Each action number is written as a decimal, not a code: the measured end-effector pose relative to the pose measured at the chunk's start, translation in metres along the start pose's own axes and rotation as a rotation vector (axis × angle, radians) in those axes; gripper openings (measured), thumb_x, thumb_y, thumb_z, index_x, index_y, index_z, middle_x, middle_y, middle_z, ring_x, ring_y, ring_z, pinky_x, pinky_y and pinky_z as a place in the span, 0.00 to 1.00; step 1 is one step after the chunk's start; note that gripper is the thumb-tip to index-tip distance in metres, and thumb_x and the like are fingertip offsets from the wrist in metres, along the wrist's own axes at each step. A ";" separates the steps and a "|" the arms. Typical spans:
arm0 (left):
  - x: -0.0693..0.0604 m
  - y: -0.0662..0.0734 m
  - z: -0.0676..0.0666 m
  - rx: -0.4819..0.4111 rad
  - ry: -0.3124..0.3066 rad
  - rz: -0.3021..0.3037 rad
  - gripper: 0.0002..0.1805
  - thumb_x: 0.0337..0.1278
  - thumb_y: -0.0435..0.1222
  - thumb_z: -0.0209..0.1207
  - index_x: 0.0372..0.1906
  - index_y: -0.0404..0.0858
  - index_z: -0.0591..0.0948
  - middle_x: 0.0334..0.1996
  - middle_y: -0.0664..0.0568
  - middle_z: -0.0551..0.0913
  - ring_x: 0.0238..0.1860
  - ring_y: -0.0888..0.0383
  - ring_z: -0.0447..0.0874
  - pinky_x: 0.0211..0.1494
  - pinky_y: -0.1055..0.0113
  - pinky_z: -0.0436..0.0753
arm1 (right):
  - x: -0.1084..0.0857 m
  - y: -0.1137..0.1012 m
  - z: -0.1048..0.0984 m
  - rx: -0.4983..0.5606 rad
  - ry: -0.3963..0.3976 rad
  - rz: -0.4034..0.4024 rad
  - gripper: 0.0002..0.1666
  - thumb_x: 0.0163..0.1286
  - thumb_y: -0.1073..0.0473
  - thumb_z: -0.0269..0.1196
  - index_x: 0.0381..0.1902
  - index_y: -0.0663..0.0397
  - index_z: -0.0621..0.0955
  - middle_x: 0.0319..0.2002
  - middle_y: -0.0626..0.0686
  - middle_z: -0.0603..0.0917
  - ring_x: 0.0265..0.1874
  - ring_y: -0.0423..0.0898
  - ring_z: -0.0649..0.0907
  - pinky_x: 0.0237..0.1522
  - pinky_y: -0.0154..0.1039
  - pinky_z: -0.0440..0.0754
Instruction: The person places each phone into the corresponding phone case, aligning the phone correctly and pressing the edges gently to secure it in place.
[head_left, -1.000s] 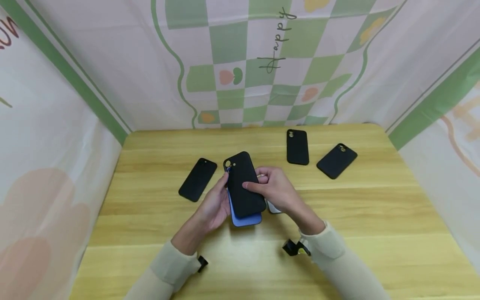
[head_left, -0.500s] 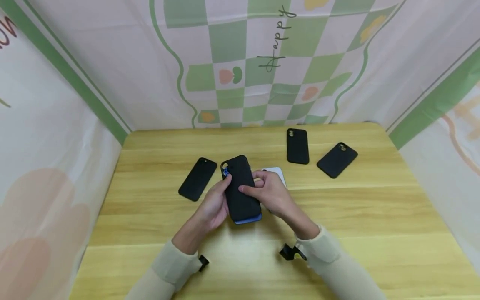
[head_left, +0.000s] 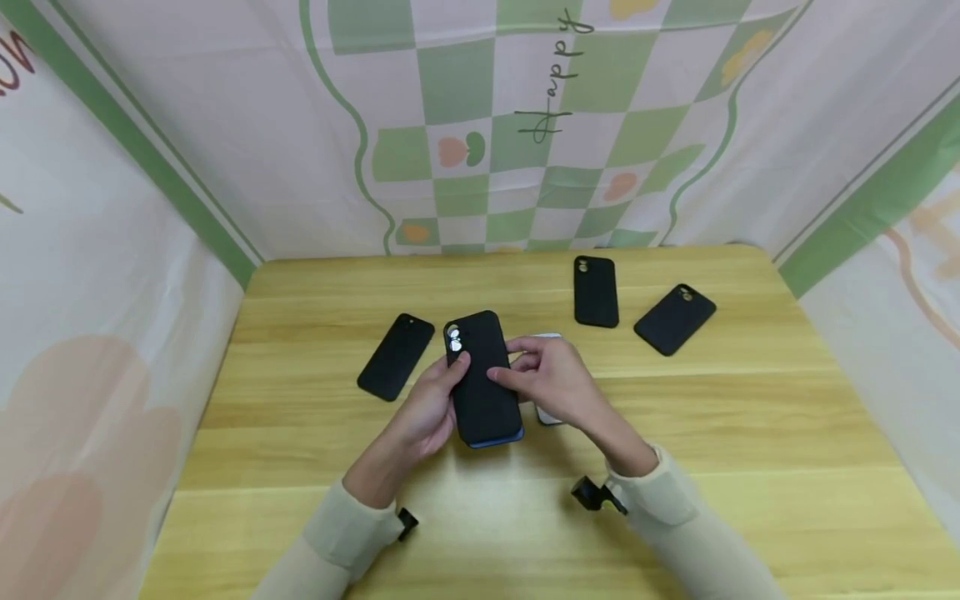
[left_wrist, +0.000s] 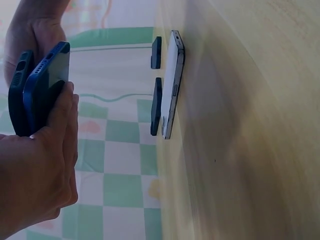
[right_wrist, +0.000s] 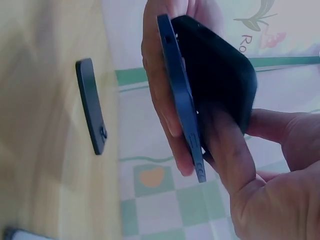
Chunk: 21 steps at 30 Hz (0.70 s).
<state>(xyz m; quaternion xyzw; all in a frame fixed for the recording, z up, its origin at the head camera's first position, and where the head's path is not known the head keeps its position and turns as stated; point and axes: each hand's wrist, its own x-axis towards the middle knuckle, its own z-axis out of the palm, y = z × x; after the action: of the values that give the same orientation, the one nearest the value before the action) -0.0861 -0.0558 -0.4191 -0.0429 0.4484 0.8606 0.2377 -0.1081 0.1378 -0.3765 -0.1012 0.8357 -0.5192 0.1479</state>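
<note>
In the head view a black phone case (head_left: 483, 396) with a camera cutout covers most of a blue phone (head_left: 498, 441), whose lower edge peeks out. My left hand (head_left: 429, 410) grips the phone along its left side, its thumb beside the cutout on the case. With the right hand (head_left: 555, 379) I pinch the case's right side, thumb on its outer face. The right wrist view shows a finger between the case (right_wrist: 225, 75) and the phone (right_wrist: 179, 90), with a wedge-shaped gap there. Both are held above the table.
A white phone (head_left: 549, 414) lies on the wooden table (head_left: 487, 533), partly behind my right hand. To the left lies a black phone-shaped piece (head_left: 396, 358). Two black phone cases, one upright (head_left: 596, 292) and one slanted (head_left: 675, 321), lie at the back right. Patterned cloth (head_left: 457, 192) hangs behind.
The case has swung from askew over the phone to nearly lined up with it, so less blue shows below. My right hand has lately shifted slightly right.
</note>
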 end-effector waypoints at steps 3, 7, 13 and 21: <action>-0.001 0.000 0.000 0.022 0.000 0.000 0.27 0.90 0.41 0.39 0.83 0.36 0.56 0.78 0.40 0.67 0.78 0.46 0.66 0.78 0.50 0.71 | -0.001 -0.002 -0.004 -0.065 0.012 -0.035 0.23 0.71 0.61 0.72 0.58 0.70 0.83 0.29 0.54 0.91 0.22 0.47 0.90 0.29 0.44 0.91; -0.001 0.000 -0.001 0.037 0.000 -0.001 0.28 0.90 0.39 0.39 0.83 0.36 0.55 0.78 0.39 0.67 0.78 0.46 0.66 0.79 0.51 0.70 | -0.001 -0.006 -0.011 -0.210 0.054 -0.105 0.14 0.73 0.59 0.71 0.50 0.63 0.88 0.26 0.50 0.90 0.21 0.43 0.88 0.25 0.37 0.88; -0.002 -0.001 -0.003 0.047 -0.029 -0.015 0.28 0.89 0.37 0.38 0.83 0.34 0.53 0.79 0.38 0.66 0.80 0.45 0.64 0.80 0.50 0.67 | 0.009 -0.010 -0.024 -0.410 0.172 -0.277 0.09 0.74 0.55 0.72 0.43 0.55 0.92 0.30 0.48 0.91 0.27 0.42 0.89 0.29 0.41 0.87; -0.002 0.000 -0.002 0.067 -0.100 -0.043 0.27 0.90 0.39 0.37 0.84 0.38 0.53 0.75 0.34 0.70 0.73 0.40 0.74 0.76 0.50 0.73 | 0.039 -0.008 -0.028 -0.400 0.030 -0.278 0.13 0.79 0.54 0.66 0.51 0.55 0.90 0.44 0.51 0.92 0.45 0.47 0.89 0.48 0.48 0.89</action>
<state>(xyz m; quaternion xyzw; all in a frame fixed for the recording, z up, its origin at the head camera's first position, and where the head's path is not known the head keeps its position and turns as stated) -0.0844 -0.0582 -0.4201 -0.0017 0.4636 0.8408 0.2796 -0.1545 0.1453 -0.3628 -0.2350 0.9019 -0.3601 0.0396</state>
